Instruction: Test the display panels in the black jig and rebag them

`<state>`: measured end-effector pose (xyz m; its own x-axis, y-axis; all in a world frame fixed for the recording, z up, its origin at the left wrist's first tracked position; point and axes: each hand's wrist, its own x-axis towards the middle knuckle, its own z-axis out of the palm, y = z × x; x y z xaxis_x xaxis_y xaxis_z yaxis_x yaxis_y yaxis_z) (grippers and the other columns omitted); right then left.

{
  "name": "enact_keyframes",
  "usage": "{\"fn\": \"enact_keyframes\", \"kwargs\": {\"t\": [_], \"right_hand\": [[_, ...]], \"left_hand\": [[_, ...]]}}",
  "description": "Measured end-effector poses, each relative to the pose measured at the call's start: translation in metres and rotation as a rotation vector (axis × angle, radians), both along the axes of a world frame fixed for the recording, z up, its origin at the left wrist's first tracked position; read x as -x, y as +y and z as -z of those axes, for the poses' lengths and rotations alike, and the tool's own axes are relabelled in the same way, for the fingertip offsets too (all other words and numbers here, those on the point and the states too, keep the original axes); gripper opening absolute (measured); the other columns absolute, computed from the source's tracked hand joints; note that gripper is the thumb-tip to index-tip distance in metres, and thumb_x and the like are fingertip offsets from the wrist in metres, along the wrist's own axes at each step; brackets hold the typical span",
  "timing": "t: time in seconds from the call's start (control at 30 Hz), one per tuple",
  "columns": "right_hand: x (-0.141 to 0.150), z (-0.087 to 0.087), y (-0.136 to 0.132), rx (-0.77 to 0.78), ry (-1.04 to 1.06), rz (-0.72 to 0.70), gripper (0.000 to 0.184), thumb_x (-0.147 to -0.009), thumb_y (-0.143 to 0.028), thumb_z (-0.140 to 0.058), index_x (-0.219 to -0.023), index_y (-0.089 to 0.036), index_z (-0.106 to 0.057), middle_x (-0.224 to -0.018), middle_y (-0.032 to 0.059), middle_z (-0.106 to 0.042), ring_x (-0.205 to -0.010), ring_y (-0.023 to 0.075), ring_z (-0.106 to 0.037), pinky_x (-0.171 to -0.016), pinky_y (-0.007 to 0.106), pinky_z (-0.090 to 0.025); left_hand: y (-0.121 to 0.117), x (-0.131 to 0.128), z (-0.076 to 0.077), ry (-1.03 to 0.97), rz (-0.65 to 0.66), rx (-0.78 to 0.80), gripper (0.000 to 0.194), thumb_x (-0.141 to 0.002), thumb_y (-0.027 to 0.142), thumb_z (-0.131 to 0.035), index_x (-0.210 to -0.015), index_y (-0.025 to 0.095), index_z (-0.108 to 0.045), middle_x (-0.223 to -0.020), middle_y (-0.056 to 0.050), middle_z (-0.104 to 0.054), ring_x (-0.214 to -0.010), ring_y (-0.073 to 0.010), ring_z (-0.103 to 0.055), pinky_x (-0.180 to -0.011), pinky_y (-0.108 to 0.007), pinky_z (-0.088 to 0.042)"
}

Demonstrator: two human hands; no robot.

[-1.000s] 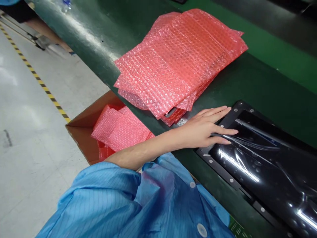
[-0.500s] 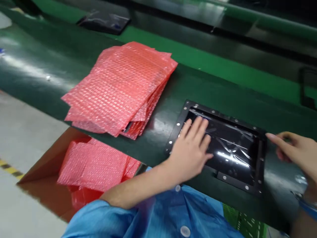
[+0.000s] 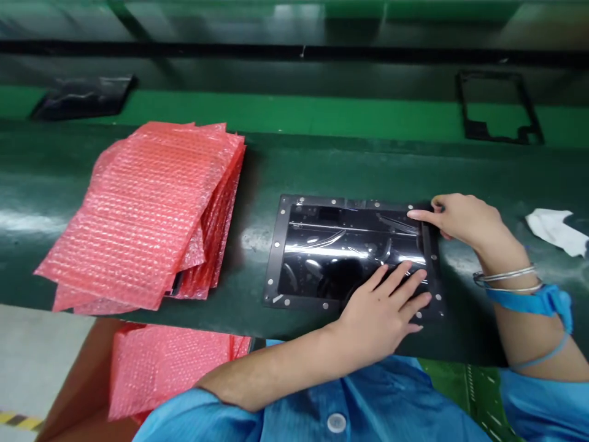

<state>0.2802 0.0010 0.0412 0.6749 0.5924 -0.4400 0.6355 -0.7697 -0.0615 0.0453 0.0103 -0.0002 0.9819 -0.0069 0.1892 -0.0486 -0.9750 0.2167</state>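
Observation:
A flat black display panel [image 3: 317, 270] with a glossy screen under wrinkled clear film lies on the green work surface. Silvery round spots dot its dark frame. My left hand [image 3: 384, 313] rests open on the panel's lower right part, fingers spread over the screen and frame. At the upper right corner, my right hand [image 3: 467, 221] grips the panel's edge, one digit stretched over the top and the others curled; the exact contact is partly hidden. Left of the panel sits a stack of red bubble-wrap bags [image 3: 142, 215], with something dark showing between them.
Below the table edge, a cardboard box [image 3: 78, 380] holds more red bubble bags [image 3: 175, 362]. On the green strip behind lie a dark film-covered panel [image 3: 85, 98] and an empty black frame [image 3: 473, 130]. A crumpled white piece [image 3: 554, 230] lies at right.
My left hand has slid from the panel's left side to its lower right. My right hand has come further over the upper right corner. The camera view has levelled and shifted right.

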Motion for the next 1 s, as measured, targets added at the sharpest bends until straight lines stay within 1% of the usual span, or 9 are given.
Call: {"fn": "enact_keyframes", "kwargs": {"t": [0.17,0.33,0.43,0.53,0.63,0.73,0.83,0.9,1.0], "right_hand": [[0.005,0.018,-0.014,-0.204,-0.134,-0.003,0.05,-0.098,-0.058,-0.067,-0.069,-0.021,-0.051,-0.063,0.0029,-0.055,-0.069,0.0258,-0.054,-0.056,0.031,-0.024],[0.009,0.021,-0.029,-0.411,-0.038,0.138,0.042,-0.104,-0.045,-0.055,-0.068,-0.021,-0.054,-0.063,0.0028,-0.057,-0.07,0.0263,-0.057,-0.057,0.031,-0.026],[0.011,0.016,-0.03,-0.511,0.013,0.203,0.037,-0.098,-0.039,-0.063,-0.067,-0.021,-0.052,-0.059,0.0007,-0.055,-0.067,0.0245,-0.055,-0.058,0.031,-0.028],[0.014,0.018,-0.031,-0.681,0.044,0.202,0.03,-0.088,-0.042,-0.069,-0.071,-0.021,-0.054,-0.058,-0.0012,-0.053,-0.064,0.0225,-0.052,-0.06,0.031,-0.029],[0.02,0.027,-0.032,-0.901,0.253,0.119,0.045,-0.086,-0.063,-0.059,-0.071,-0.021,-0.056,-0.06,-0.0005,-0.049,-0.061,0.021,-0.049,-0.059,0.031,-0.031],[0.029,0.034,-0.032,-1.079,0.572,0.128,0.064,-0.08,-0.084,-0.056,-0.065,-0.022,-0.05,-0.061,0.0004,-0.043,-0.059,0.0207,-0.045,-0.055,0.03,-0.033],[0.038,0.035,-0.029,-1.246,0.763,0.259,0.065,-0.071,-0.082,-0.073,-0.061,-0.023,-0.048,-0.062,0.0008,-0.043,-0.058,0.0205,-0.045,-0.052,0.03,-0.038],[0.043,0.033,-0.027,-1.323,0.797,0.34,0.062,-0.064,-0.078,-0.081,-0.058,-0.023,-0.052,-0.063,0.0013,-0.046,-0.057,0.0203,-0.045,-0.05,0.03,-0.04],[0.048,0.031,-0.023,-1.364,0.807,0.44,0.059,-0.055,-0.075,-0.087,-0.057,-0.024,-0.057,-0.063,0.0023,-0.051,-0.057,0.022,-0.049,-0.048,0.032,-0.045]], "left_hand": [[0.028,-0.004,-0.007,0.057,0.067,0.131,0.047,-0.102,0.047,-0.042,-0.14,0.024,-0.058,-0.156,-0.005,-0.048,-0.145,-0.0236,-0.042,-0.118,-0.042,-0.034],[0.075,-0.019,-0.013,0.012,-0.385,0.083,0.052,-0.101,0.04,-0.046,-0.146,0.015,-0.049,-0.148,-0.019,-0.053,-0.139,-0.0322,-0.047,-0.117,-0.055,-0.03],[0.09,-0.029,-0.013,0.013,-0.46,0.082,0.053,-0.098,0.037,-0.052,-0.141,0.008,-0.05,-0.129,-0.019,-0.065,-0.125,-0.0328,-0.055,-0.116,-0.055,-0.029],[0.095,-0.032,-0.014,-0.089,-0.484,0.203,0.043,-0.094,0.035,-0.058,-0.129,0.011,-0.054,-0.116,-0.014,-0.066,-0.112,-0.0285,-0.059,-0.108,-0.049,-0.037],[0.095,-0.029,-0.022,-0.27,-0.477,0.323,0.029,-0.094,0.031,-0.058,-0.118,0.017,-0.054,-0.109,-0.009,-0.066,-0.105,-0.0243,-0.058,-0.101,-0.042,-0.041],[0.101,-0.019,-0.035,-0.41,-0.379,0.376,0.024,-0.095,0.026,-0.055,-0.118,0.019,-0.054,-0.109,-0.008,-0.067,-0.105,-0.0216,-0.059,-0.097,-0.037,-0.043],[0.118,-0.002,-0.044,-0.53,-0.393,0.411,0.024,-0.096,0.024,-0.054,-0.119,0.02,-0.058,-0.117,-0.009,-0.068,-0.113,-0.0205,-0.059,-0.101,-0.035,-0.042],[0.135,0.011,-0.044,-0.62,-0.544,0.505,0.027,-0.093,0.027,-0.059,-0.119,0.02,-0.06,-0.118,-0.008,-0.068,-0.114,-0.0207,-0.06,-0.1,-0.034,-0.043],[0.156,0.029,-0.037,-0.582,-0.738,0.87,0.025,-0.089,0.04,-0.064,-0.101,0.017,-0.067,-0.092,-0.004,-0.07,-0.089,-0.0183,-0.064,-0.082,-0.029,-0.047]]}}
